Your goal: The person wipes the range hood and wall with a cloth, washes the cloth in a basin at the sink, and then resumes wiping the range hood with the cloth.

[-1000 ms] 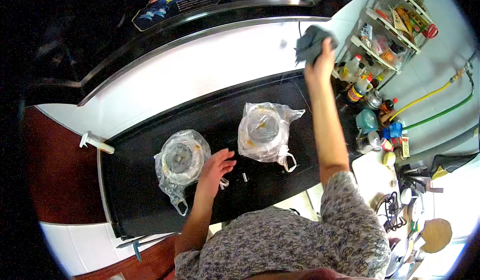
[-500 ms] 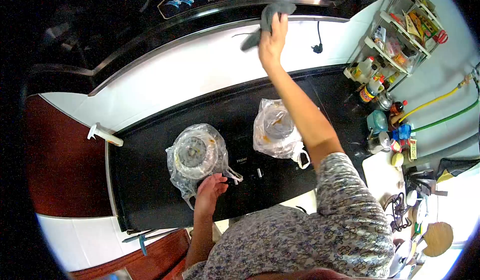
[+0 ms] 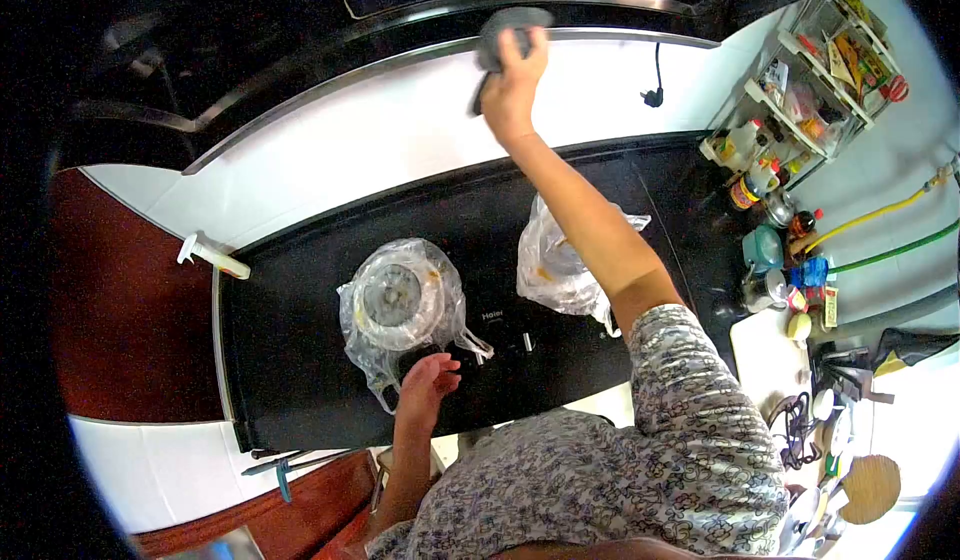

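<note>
A dark grey cloth (image 3: 506,36) is in my right hand (image 3: 516,90), pressed near the steel lower edge of the black range hood (image 3: 300,40). My left hand (image 3: 428,385) hangs over the front of the black stove (image 3: 480,260), its fingers apart and holding nothing. Just beyond it, a clear plastic bag (image 3: 400,305) covers the left burner. Another plastic-covered burner (image 3: 555,265) lies to the right, partly hidden behind my right forearm.
A white spray bottle (image 3: 215,257) lies at the stove's left edge. Bottles (image 3: 745,188), jars and a white shelf rack (image 3: 810,90) stand at the right. A black plug (image 3: 653,97) hangs on the wall.
My right hand has moved left with the cloth, first up to the hood edge and then slightly lower. My left hand stays low beside the left burner. The view has shifted.
</note>
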The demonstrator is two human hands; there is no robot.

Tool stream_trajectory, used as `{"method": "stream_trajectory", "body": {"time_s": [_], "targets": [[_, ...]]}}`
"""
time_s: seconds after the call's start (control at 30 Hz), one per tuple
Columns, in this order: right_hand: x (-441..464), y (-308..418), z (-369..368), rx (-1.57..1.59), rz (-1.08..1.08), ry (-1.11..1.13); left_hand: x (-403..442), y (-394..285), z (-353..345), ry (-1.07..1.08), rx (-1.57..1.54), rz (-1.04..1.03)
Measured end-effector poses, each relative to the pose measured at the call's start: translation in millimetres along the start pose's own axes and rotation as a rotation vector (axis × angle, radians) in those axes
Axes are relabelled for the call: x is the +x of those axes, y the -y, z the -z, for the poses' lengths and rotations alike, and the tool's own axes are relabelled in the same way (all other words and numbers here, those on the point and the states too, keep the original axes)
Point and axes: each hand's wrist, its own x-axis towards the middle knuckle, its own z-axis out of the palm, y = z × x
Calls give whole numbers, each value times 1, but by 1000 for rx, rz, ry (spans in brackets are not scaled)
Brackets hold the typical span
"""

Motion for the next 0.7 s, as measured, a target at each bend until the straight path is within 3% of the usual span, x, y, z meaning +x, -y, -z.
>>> {"method": "stream_trajectory", "body": {"time_s": [0.03, 0.1, 0.17, 0.2, 0.23, 0.3, 0.37, 0.4, 0.47, 0.53, 0.63, 0.7], "targets": [[-10, 18, -1, 1, -9, 115, 3, -4, -4, -4, 10, -13], [-2, -13, 17, 173, 116, 145, 5, -10, -9, -10, 10, -36], [17, -39, 53, -133, 267, 23, 6, -13, -10, -15, -17, -66], [28, -58, 70, -17, 21, 10, 8, -10, -5, -8, -34, -77], [43, -57, 85, -217, 54, -123, 5, -6, -2, -12, -47, -64], [56, -39, 80, 43, -261, -199, 4, -1, 4, -9, -67, -44], [54, -56, 47, -196, 10, -279, 2, 2, 12, -6, -89, -28], [47, -44, 31, -276, 8, -246, -1, 3, 16, -10, -96, -17], [25, -14, -15, -119, 102, -285, -4, 1, 18, -38, -117, -37], [0, 33, -40, -111, 44, -14, -12, -3, 22, -74, -102, -46], [-14, 70, -43, 8, 203, 355, -10, -8, 19, -97, -84, -62], [1, 47, -27, 90, 389, 351, -10, -9, 22, -89, -112, -82]]}}
